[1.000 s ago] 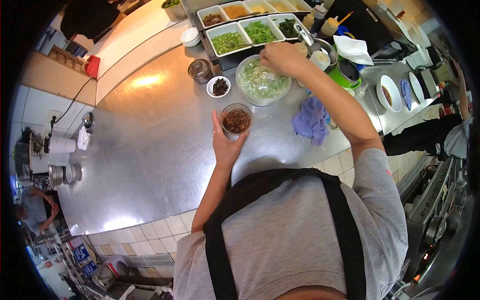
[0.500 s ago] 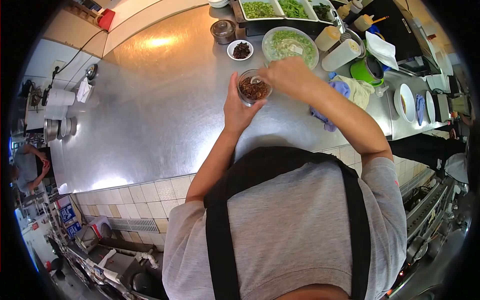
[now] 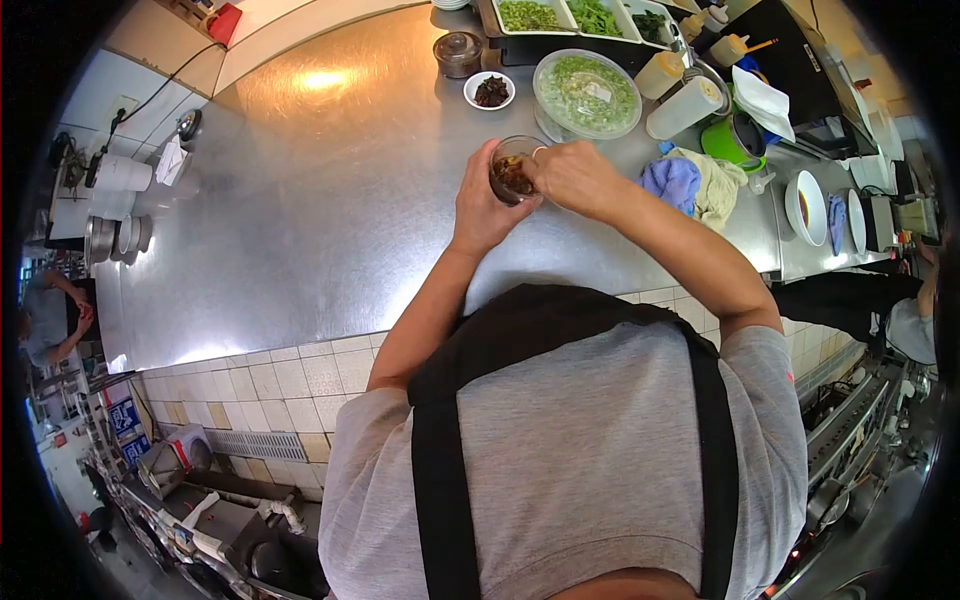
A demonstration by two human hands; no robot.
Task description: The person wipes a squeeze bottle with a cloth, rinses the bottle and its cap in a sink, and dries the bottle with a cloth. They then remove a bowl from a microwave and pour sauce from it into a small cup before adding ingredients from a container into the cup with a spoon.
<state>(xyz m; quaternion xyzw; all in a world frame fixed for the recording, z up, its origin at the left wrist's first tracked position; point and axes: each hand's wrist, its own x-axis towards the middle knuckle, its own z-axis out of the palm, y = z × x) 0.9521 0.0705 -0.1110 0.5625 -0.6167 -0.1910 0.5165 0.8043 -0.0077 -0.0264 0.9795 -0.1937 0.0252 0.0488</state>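
My left hand [image 3: 482,205] is wrapped round a clear glass jar [image 3: 507,197] and tips it slightly. Inside lie dark red-brown chili flakes [image 3: 513,174], which look oily. Closed at the jar's right rim, my right hand [image 3: 578,178] grips a spoon, now mostly hidden by the fingers and the glass. Just beyond my hands stand a small white bowl [image 3: 478,99] of dark dried pieces and a round clear-lidded tub [image 3: 548,118] of chopped greens.
A lidded dark glass pot [image 3: 458,55] and white trays of cut greens [image 3: 560,17] line the back. To the right are squeeze bottles [image 3: 685,108], cloths [image 3: 672,184], a green container [image 3: 733,140] and a white bowl [image 3: 806,207]. Other people stand at both edges.
The jar has tilted, and my left hand has turned further round it. My right hand has shifted slightly right and down, hiding the spoon that showed before.
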